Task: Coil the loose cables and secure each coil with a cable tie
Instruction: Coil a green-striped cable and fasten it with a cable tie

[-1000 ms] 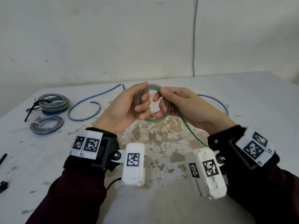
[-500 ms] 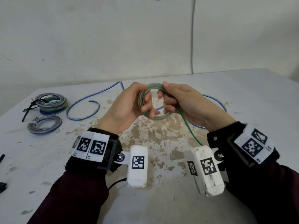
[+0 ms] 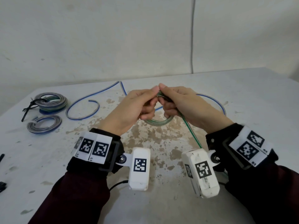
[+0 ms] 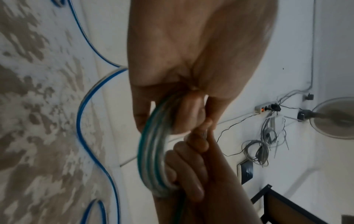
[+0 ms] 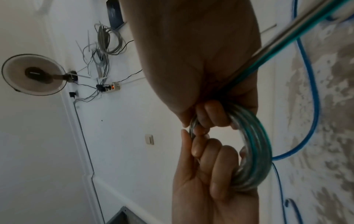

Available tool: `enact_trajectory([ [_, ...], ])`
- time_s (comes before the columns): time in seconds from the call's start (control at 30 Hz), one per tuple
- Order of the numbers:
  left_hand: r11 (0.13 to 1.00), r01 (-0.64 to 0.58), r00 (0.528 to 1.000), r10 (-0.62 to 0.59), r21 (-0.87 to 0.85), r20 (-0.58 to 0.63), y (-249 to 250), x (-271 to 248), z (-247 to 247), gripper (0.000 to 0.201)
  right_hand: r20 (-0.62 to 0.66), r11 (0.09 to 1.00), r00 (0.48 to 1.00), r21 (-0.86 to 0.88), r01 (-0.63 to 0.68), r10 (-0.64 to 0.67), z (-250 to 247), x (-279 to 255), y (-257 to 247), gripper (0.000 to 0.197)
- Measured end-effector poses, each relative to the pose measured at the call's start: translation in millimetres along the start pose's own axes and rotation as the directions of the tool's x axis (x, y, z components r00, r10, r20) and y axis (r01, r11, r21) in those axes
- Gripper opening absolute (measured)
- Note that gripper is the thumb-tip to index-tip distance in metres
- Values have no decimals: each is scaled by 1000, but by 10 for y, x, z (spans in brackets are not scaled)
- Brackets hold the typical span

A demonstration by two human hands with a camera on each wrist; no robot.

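A small coil of clear cable with a green stripe [image 3: 159, 123] is held above the table between both hands. My left hand [image 3: 137, 105] grips the coil's left side, fingers curled through the loop [image 4: 153, 151]. My right hand [image 3: 179, 102] grips the coil's right side [image 5: 254, 153], thumb tips of both hands meeting at the top. The cable's loose tail [image 3: 193, 135] runs from under the right hand down toward the right wrist. A loose blue-striped cable [image 3: 84, 107] lies on the table behind.
At the far left lie a tied coil [image 3: 51, 101] with a black cable tie [image 3: 28, 109] and a smaller blue-striped coil [image 3: 43, 124]. Black ties [image 3: 2, 186] sit at the left edge. The white table [image 3: 161, 199] has worn brown patches.
Both hands have closed in on the green coil, thumbs now meeting at its top; the loop is more hidden by the fingers. The coil has turned between the hands.
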State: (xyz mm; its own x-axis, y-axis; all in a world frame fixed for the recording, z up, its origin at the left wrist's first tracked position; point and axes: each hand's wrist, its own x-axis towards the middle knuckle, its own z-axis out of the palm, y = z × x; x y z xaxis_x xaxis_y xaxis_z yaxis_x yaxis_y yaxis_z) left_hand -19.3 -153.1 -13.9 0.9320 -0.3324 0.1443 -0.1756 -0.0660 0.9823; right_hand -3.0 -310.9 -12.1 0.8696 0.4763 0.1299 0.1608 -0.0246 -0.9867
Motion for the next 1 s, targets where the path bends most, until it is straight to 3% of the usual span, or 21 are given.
enact_trajectory([
  [0.13, 985, -52, 996, 39, -165, -84, -31, 31, -66, 44, 10, 998, 1000, 68, -3, 3, -32, 4, -22, 43],
  [0.2, 962, -8, 1000, 1, -273, -24, -23, 31, -99, 43, 6, 999, 1000, 50, -5, 5, -53, -7, -40, 43],
  [0.27, 971, 61, 996, -45, -233, 73, -1, 6, -89, 40, 14, 1000, 1000, -2, 7, -7, -40, -14, -28, 41],
  [0.37, 996, 15, 998, -9, -85, 67, 2, -3, -35, 36, 25, 1000, 999, -10, 25, -25, 4, -3, -8, 40],
  [0.5, 964, -89, 996, 87, -252, -22, -24, 31, 3, 40, 38, 990, 999, 141, 12, -17, -38, -19, -62, 44],
  [0.6, 934, -95, 995, 97, -343, -12, -25, 33, -35, 44, 41, 990, 999, 141, -21, 15, -110, -23, -79, 44],
  [0.7, 969, -19, 999, 31, -245, 44, -6, 16, -38, 43, 14, 999, 1000, 44, 16, -17, -121, -26, -65, 42],
  [0.8, 998, -8, 1000, 9, -64, 16, -22, 11, 9, 42, 10, 999, 1000, -33, 27, -27, -94, -23, -41, 41],
  [1.0, 971, -120, 990, 103, -208, -91, -50, 47, -63, 42, 33, 993, 999, 121, 7, -11, -134, -15, -38, 42],
])
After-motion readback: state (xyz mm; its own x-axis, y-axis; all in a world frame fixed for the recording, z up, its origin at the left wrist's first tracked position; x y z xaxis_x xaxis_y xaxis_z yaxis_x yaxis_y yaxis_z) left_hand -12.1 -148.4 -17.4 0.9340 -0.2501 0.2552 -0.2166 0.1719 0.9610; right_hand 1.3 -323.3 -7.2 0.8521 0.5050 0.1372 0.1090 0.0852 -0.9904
